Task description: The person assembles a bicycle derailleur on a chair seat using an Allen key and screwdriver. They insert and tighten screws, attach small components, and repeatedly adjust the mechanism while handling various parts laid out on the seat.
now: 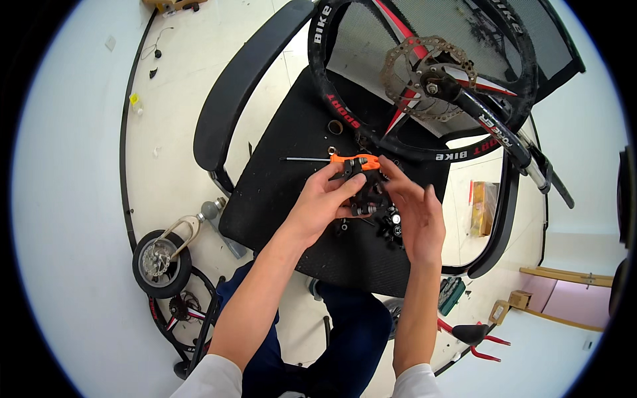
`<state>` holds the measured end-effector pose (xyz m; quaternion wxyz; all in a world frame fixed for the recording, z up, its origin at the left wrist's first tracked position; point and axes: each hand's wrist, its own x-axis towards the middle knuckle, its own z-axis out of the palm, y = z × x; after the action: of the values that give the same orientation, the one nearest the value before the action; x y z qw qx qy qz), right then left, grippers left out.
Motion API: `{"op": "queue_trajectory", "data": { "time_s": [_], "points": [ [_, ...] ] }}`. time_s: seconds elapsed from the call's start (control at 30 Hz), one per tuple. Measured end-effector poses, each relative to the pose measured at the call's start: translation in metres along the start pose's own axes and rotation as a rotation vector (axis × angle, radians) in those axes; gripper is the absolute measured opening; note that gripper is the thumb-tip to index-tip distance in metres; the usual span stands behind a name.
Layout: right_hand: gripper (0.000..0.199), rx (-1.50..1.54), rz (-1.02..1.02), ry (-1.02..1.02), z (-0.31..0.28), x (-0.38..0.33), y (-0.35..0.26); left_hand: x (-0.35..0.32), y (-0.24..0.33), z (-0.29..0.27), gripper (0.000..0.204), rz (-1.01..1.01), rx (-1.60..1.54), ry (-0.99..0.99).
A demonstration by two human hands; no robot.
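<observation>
My left hand (317,202) is closed around a black bike part (361,191) with bolt-like ends at its top and bottom; its exact kind is unclear. Close to the part's right side is my right hand (417,215), its fingers apart and slightly blurred, gripping nothing that I can see. Just beyond the left fingertips, a screwdriver (338,158) with an orange handle lies on the black chair seat (265,192), its shaft pointing left. Small black parts (391,224) sit between my hands, partly hidden. A ring (335,127) and a nut (332,150) lie behind the screwdriver.
A bicycle wheel (318,73) with a disc rotor and fork leans on the chair's back. Armrests (232,99) flank the seat. On the floor stand a small wheel (161,264) at left, a bagged yellow item (484,209) at right and a green case (451,295) below it.
</observation>
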<state>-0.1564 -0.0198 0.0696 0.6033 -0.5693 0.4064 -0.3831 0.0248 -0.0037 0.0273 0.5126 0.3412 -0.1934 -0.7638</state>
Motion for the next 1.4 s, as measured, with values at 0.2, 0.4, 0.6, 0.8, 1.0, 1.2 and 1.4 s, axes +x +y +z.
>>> {"op": "queue_trajectory", "data": {
  "time_s": [0.2,0.4,0.6,0.8,1.0,1.2,1.4],
  "points": [
    [0.062,-0.514,-0.027,0.157,-0.005,-0.026,0.005,0.001,-0.001,-0.002,0.033,0.040,-0.029,0.059],
    [0.058,-0.407,0.012,0.188,-0.011,-0.004,0.013,0.001,-0.003,0.002,0.034,0.021,-0.022,0.008],
    [0.037,0.128,0.082,0.259,0.007,-0.005,0.010,0.000,-0.002,0.006,0.037,0.036,0.043,-0.019],
    [0.048,0.027,-0.078,0.293,0.015,-0.020,0.016,0.002,-0.003,0.005,0.034,0.014,0.066,0.054],
    [0.077,-0.150,0.047,0.355,0.010,-0.024,0.037,0.003,-0.001,0.005,0.033,0.054,0.062,0.210],
    [0.058,-0.204,0.037,0.417,0.016,-0.017,0.035,0.004,-0.004,0.004,0.031,0.075,0.009,0.127],
    [0.031,-0.182,-0.100,0.419,0.019,-0.012,0.038,0.001,0.002,0.005,0.032,0.068,0.073,0.035]
  ]
}}
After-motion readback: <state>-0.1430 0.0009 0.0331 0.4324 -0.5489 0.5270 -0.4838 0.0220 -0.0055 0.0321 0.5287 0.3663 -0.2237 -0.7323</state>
